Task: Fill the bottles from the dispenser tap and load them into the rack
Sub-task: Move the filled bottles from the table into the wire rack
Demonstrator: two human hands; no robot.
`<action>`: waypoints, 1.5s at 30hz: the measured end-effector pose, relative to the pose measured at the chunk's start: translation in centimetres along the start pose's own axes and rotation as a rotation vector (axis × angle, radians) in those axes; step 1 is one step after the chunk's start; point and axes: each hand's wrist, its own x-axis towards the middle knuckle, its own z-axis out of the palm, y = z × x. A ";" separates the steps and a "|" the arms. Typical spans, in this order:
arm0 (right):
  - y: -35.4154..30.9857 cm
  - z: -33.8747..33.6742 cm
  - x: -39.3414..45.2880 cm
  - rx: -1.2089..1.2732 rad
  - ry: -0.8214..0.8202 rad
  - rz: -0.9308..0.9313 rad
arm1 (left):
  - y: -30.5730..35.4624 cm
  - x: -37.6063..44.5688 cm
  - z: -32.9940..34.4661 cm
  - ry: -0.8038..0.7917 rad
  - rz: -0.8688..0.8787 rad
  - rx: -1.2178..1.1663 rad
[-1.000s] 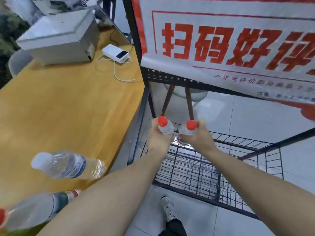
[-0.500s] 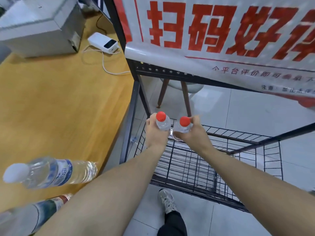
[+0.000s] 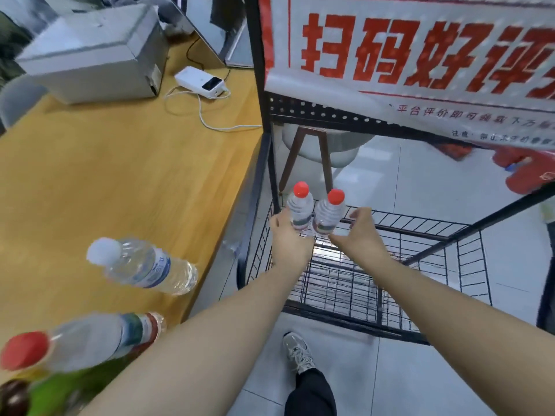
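Fingers of the left hand (image 3: 289, 235) curl round the lower body of one red-capped bottle (image 3: 299, 207), holding it upright. The right hand (image 3: 359, 232) sits beside the second red-capped bottle (image 3: 329, 212), its fingers bent near the label, though whether they actually grasp it I cannot tell. Both bottles touch side by side between the hands, above the far-left corner of the black wire rack (image 3: 354, 277). Left of the fingers, on the wooden table (image 3: 120, 175), lies a white-capped bottle (image 3: 144, 267), with another red-capped one (image 3: 81, 343) nearer the camera.
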 end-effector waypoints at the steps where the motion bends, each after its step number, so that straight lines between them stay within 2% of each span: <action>1: 0.0 0.1 -1.0 -0.031 0.019 -0.004 | -0.4 -1.2 -0.5 -0.008 0.012 -0.002; 4: -0.7 0.3 -4.5 -0.081 0.036 -0.056 | -1.5 -5.4 -2.7 -0.038 0.016 -0.050; 11: -7.0 3.8 -13.9 -0.047 -0.084 -0.291 | -5.4 -13.7 -10.7 -0.064 -0.036 -0.170; 14: -9.3 6.0 -17.5 -0.041 -0.141 -0.350 | -7.7 -16.9 -13.6 0.003 -0.139 -0.324; 20: -12.0 9.1 -21.1 -0.112 -0.228 -0.412 | -11.6 -20.7 -17.8 0.233 -0.277 -0.423; 25: -14.3 10.5 -21.0 -0.118 -0.291 -0.445 | -12.3 -21.9 -18.7 0.331 -0.404 -0.480; 36: -17.8 13.5 -17.6 -0.074 -0.480 -0.479 | -11.6 -18.2 -17.8 0.614 -0.528 -0.683; 42: -19.0 14.9 -16.5 -0.053 -0.453 -0.520 | -11.6 -15.7 -18.1 0.815 -0.529 -0.779; 45: -18.3 15.3 -16.3 -0.042 -0.426 -0.532 | -12.1 -15.3 -17.8 0.845 -0.516 -0.739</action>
